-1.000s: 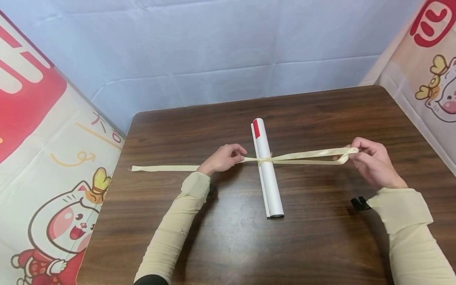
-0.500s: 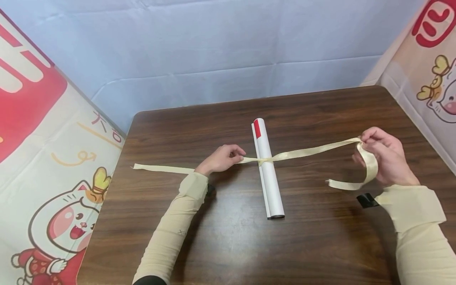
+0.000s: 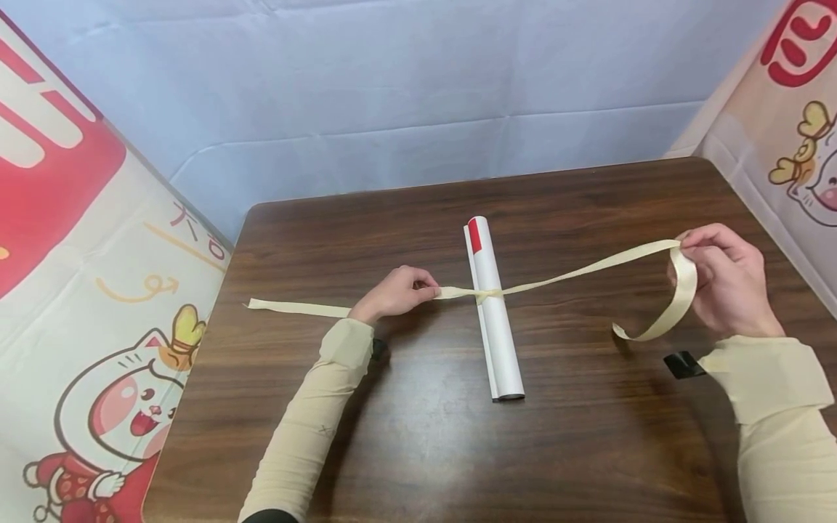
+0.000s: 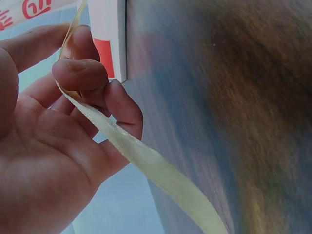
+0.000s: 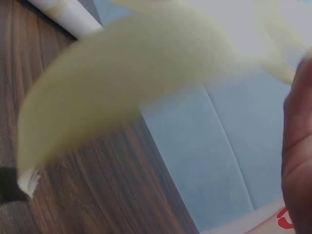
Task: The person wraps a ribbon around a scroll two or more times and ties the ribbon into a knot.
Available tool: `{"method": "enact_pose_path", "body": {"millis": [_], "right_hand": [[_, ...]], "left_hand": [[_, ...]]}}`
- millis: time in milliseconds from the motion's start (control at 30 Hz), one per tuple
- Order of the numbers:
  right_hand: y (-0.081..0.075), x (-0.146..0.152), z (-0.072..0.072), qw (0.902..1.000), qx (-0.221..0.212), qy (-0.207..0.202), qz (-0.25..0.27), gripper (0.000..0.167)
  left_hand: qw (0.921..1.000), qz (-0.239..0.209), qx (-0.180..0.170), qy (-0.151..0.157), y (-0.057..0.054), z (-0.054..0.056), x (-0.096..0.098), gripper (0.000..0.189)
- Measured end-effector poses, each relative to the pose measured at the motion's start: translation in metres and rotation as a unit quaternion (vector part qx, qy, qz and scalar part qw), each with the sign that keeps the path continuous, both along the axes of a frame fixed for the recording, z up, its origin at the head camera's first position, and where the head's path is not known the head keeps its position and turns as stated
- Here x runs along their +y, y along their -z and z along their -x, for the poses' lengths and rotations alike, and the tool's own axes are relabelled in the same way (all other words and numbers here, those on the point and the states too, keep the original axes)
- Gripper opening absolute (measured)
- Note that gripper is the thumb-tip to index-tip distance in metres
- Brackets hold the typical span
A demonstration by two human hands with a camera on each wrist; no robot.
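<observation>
Pinching a flat cream satin ribbon (image 4: pixel 165 173), the left hand (image 3: pixel 395 292) has its fingertips closed down tight, and the right hand's (image 3: pixel 729 280) grip it too, its loose end (image 3: pixel 685 287) drooping below them. Between the two sets of fingers sits a white paper roll (image 3: pixel 500 341), ribbon wrapped round its middle. Neither hand steadies it — an uneven tug could drag it across the brown wood-grain table (image 3: pixel 418 450), and a slipped pinch might slacken the wrap.

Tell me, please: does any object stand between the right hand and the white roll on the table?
Nothing separate is visible between the right hand and the white roll. Only the cream ribbon, pinched in that hand, spans the gap; its loose end hangs on the roll's side.
</observation>
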State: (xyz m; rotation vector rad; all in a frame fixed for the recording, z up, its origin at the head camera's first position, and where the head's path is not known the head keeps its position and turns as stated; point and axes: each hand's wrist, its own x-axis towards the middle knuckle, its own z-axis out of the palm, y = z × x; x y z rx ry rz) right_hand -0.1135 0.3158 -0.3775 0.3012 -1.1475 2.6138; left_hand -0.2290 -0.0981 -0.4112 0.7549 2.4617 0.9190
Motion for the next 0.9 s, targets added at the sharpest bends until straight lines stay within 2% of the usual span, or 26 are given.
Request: {"method": "enact_pose_path", "body": {"millis": [67,100,133,167,200,233,267,333,367,400,433,467,500,733,833,900], "right_hand": [[-0.001,0.000,0.002,0.9981,-0.028,0.044,-0.032,0.026],[-0.001,0.000,0.003,0.9941,-0.048,0.074,-0.064,0.025],[0.000,0.000,0.003,0.9853,-0.071,0.107,-0.112,0.024],[0.000,0.001,0.004,0.9695,-0.096,0.141,-0.176,0.023],[0.002,0.002,0.004,0.9441,-0.120,0.174,-0.253,0.020],[0.003,0.003,0.004,0.9075,-0.136,0.206,-0.340,0.018],[0.006,0.005,0.004,0.8598,-0.144,0.235,-0.430,0.017],[0.011,0.008,0.004,0.7522,-0.134,0.282,-0.580,0.013],[0.013,0.009,0.003,0.7069,-0.115,0.295,-0.633,0.013],[0.016,0.010,0.003,0.6712,-0.094,0.304,-0.669,0.013],[0.018,0.012,0.003,0.6446,-0.075,0.308,-0.696,0.014],[0.020,0.013,0.003,0.6306,-0.060,0.304,-0.712,0.014],[0.022,0.015,0.002,0.6208,-0.052,0.297,-0.724,0.014],[0.028,0.028,-0.002,0.5667,-0.072,0.251,-0.782,0.013],[0.032,0.032,-0.003,0.5508,-0.090,0.226,-0.798,0.012],[0.035,0.033,-0.002,0.5450,-0.098,0.210,-0.806,0.011]], "left_hand": [[1.0000,0.000,0.002,-0.001,-0.001,-0.001,-0.001,0.018],[1.0000,0.001,0.003,-0.002,-0.001,-0.001,-0.002,0.018],[1.0000,0.002,0.005,-0.003,0.000,-0.001,-0.002,0.018],[1.0000,0.002,0.006,-0.003,0.000,-0.001,-0.002,0.018],[1.0000,0.004,0.007,-0.004,0.000,-0.001,-0.003,0.017],[0.9999,0.007,0.008,-0.004,0.000,-0.002,-0.003,0.017],[0.9999,0.010,0.009,-0.005,0.001,-0.002,-0.004,0.017],[0.9997,0.019,0.014,-0.007,0.002,-0.002,-0.005,0.017],[0.9995,0.024,0.018,-0.008,0.003,-0.002,-0.005,0.017],[0.9993,0.030,0.022,-0.009,0.004,-0.003,-0.006,0.017],[0.9990,0.036,0.027,-0.009,0.005,-0.002,-0.006,0.017],[0.9986,0.042,0.032,-0.009,0.006,-0.002,-0.007,0.017],[0.9981,0.048,0.038,-0.009,0.006,-0.002,-0.007,0.016],[0.9960,0.068,0.057,0.008,0.008,-0.002,-0.008,0.015],[0.9948,0.081,0.060,0.013,0.010,-0.002,-0.007,0.015],[0.9940,0.093,0.056,0.013,0.011,-0.001,-0.007,0.016]]}}
